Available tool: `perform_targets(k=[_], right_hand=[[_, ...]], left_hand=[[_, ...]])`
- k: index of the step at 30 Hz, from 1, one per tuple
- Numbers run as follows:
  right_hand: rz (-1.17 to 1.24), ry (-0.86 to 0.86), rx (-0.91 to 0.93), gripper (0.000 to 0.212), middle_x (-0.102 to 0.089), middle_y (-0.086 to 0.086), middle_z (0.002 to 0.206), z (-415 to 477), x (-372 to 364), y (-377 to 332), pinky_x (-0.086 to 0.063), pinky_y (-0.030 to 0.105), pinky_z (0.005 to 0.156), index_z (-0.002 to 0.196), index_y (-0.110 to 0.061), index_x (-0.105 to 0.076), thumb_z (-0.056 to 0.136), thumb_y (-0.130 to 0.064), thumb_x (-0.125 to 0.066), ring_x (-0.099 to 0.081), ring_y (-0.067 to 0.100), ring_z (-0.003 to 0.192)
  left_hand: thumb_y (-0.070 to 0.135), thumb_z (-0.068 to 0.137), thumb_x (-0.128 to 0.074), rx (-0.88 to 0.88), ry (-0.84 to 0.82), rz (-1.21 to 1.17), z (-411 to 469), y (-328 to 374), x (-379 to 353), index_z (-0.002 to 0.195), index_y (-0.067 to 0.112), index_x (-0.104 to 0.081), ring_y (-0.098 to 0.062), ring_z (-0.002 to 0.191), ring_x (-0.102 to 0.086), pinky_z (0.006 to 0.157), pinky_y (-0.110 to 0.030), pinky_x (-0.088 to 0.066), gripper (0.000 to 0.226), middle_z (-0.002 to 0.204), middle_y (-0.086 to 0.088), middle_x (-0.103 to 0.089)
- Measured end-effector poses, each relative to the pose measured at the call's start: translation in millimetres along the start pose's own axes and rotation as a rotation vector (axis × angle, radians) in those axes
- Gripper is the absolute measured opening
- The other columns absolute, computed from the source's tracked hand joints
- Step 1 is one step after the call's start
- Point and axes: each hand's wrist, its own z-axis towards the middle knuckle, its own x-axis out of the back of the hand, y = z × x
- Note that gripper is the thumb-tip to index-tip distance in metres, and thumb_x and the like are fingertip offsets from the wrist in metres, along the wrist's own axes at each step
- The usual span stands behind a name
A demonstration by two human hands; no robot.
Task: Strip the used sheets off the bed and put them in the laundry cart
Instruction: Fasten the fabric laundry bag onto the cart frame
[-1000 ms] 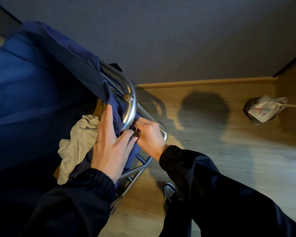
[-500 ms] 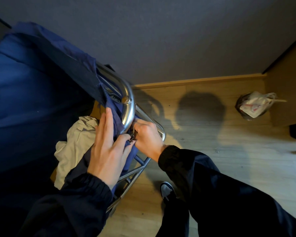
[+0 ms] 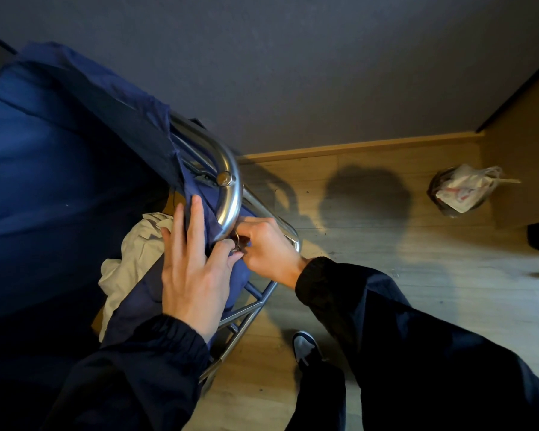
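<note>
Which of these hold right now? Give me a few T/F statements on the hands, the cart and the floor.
1. The left hand lies with straight fingers on the blue fabric. True.
2. The right hand hangs free, clear of the cart. False: it pinches a small metal ring right at the cart's metal frame.
3. A pale cloth lies just left of the left hand. True.
4. A small bin stands on the blue fabric. False: the bin, lined with a plastic bag, stands on the wooden floor far to the right, near the wall.
</note>
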Motion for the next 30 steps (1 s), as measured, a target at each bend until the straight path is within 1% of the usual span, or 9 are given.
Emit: perform_targets(k=[4,5,8,9,12,16,21,26,30], right_hand=[[0.123,0.067,-0.079,0.011,-0.057,0.013,0.081,-12.0,-15.7,4.3,-0.047,0.046,0.064,0.081,0.004,-0.060,0.078,-0.002,-0.068,-0.056,0.027,0.072],[0.168,0.107,-0.099,0.010,-0.060,0.012,0.084,-13.6,-20.9,5.4,-0.049,0.046,0.068,0.088,0.003,-0.062,0.080,-0.001,-0.068,-0.058,0.025,0.076],[0.279,0.211,-0.179,0.039,-0.068,0.007,0.109,-12.3,-27.7,-0.1,-0.051,0.036,0.091,0.124,-0.004,-0.060,0.085,-0.002,-0.065,-0.064,0.017,0.103],[0.291,0.231,-0.181,0.042,-0.068,0.007,0.110,-11.5,-30.0,-0.4,-0.050,0.033,0.092,0.128,-0.004,-0.058,0.086,-0.002,-0.064,-0.063,0.016,0.104],[0.285,0.274,-0.160,0.037,-0.066,0.007,0.096,-10.3,-34.3,-0.4,-0.048,0.022,0.082,0.123,-0.004,-0.061,0.086,-0.001,-0.061,-0.062,0.015,0.089],[0.315,0.264,-0.112,0.037,-0.064,0.009,0.095,-6.3,-34.4,1.0,-0.049,0.031,0.078,0.121,-0.003,-0.060,0.085,0.002,-0.058,-0.060,0.020,0.086],[0.247,0.173,0.028,0.033,-0.061,0.011,0.089,2.7,-24.8,6.6,-0.049,0.040,0.076,0.115,0.000,-0.060,0.084,-0.004,-0.052,-0.059,0.025,0.086],[0.275,0.187,0.043,0.028,-0.061,0.009,0.088,2.7,-26.4,11.1,-0.048,0.031,0.072,0.110,0.002,-0.062,0.083,0.003,-0.054,-0.055,0.013,0.079],[0.327,0.255,0.002,0.036,-0.066,0.012,0.091,0.4,-34.0,9.0,-0.050,0.031,0.075,0.115,0.000,-0.063,0.081,0.009,-0.060,-0.062,0.021,0.083]], left_hand=[[0.020,0.085,-0.060,0.010,-0.021,-0.024,3.0,0.8,2.5,0.089,0.003,-0.068,-0.046,0.133,-0.034,0.081,-0.057,-0.050,0.019,0.147,-0.025,-0.034],[0.019,0.084,-0.060,0.003,-0.025,-0.020,4.2,0.2,2.5,0.089,0.002,-0.068,-0.046,0.132,-0.036,0.082,-0.057,-0.050,0.019,0.146,-0.025,-0.035],[0.016,0.080,-0.063,-0.005,-0.039,0.006,8.2,-0.9,3.7,0.087,0.001,-0.068,-0.047,0.127,-0.042,0.080,-0.055,-0.051,0.017,0.143,-0.026,-0.040],[0.016,0.079,-0.063,-0.001,-0.043,0.012,9.1,-0.7,4.9,0.086,0.001,-0.068,-0.047,0.126,-0.043,0.077,-0.055,-0.052,0.017,0.142,-0.025,-0.041],[0.017,0.078,-0.064,-0.003,-0.059,0.030,11.8,-0.2,7.6,0.084,0.002,-0.069,-0.045,0.126,-0.045,0.065,-0.051,-0.054,0.017,0.142,-0.024,-0.043],[0.017,0.078,-0.066,0.017,-0.034,0.037,13.8,-2.6,5.1,0.084,0.005,-0.069,-0.042,0.128,-0.044,0.058,-0.048,-0.054,0.014,0.144,-0.020,-0.042],[0.018,0.077,-0.071,0.118,0.041,-0.007,13.6,0.1,0.4,0.081,0.012,-0.069,-0.034,0.131,-0.042,0.062,-0.047,-0.050,0.007,0.147,-0.008,-0.041],[0.023,0.076,-0.070,0.192,0.097,0.002,12.9,3.4,-5.7,0.081,0.016,-0.072,-0.031,0.132,-0.042,0.065,-0.053,-0.047,0.008,0.147,-0.002,-0.042],[0.026,0.083,-0.064,0.137,0.158,0.058,9.2,-3.3,-13.8,0.085,0.014,-0.075,-0.034,0.130,-0.045,0.068,-0.049,-0.053,0.017,0.145,-0.007,-0.044]])
